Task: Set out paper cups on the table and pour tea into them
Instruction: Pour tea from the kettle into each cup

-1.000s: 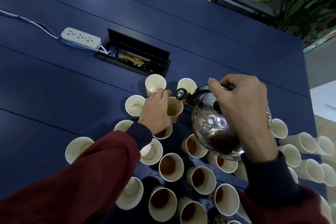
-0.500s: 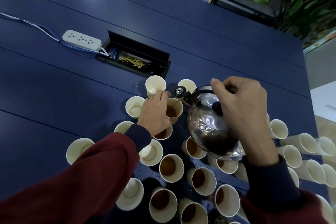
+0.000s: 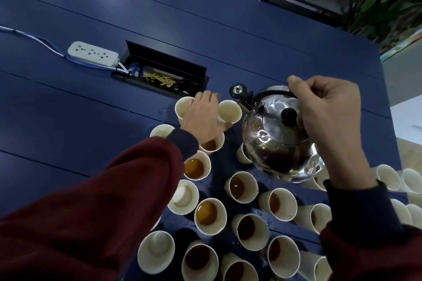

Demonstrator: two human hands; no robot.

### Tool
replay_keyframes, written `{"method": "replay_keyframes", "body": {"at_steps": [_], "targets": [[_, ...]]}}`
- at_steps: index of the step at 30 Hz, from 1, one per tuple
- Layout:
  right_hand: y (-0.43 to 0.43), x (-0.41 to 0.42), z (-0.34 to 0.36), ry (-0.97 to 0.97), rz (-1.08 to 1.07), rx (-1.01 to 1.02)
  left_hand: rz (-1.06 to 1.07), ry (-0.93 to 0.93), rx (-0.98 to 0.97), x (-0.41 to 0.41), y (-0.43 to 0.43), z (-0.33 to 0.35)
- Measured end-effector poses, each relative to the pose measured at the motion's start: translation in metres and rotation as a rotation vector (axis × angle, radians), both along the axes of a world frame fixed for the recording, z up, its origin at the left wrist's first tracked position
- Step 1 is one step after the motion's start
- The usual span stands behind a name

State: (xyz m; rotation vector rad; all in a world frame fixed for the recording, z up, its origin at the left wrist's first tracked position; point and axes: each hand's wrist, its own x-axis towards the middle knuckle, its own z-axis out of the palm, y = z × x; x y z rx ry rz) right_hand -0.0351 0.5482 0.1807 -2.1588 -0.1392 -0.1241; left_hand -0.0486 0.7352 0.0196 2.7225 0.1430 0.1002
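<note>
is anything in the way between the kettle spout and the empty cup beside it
Nothing visible does. The spout of the kettle hangs just right of the empty cup; the left hand holds it from the other side.

A shiny steel kettle [image 3: 274, 137], spout pointing up-left, hangs tilted over a crowded cluster of upright white paper cups [image 3: 243, 199], many holding brown tea [image 3: 193, 167], on a blue table [image 3: 68, 121].
</note>
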Motion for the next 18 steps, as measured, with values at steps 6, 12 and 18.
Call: {"method": "replay_keyframes", "body": {"at_steps": [6, 12, 18], "targets": [[-0.007, 0.020, -0.005, 0.015, 0.030, -0.173, -0.034, 0.121, 0.125, 0.027, -0.011, -0.005], [-0.003, 0.029, -0.009, 0.017, 0.052, -0.246, -0.007, 0.087, 0.101, 0.029, -0.017, -0.011], [0.005, 0.029, -0.012, 0.009, 0.054, -0.330, -0.007, 0.078, 0.055, 0.024, -0.014, -0.013]]}}
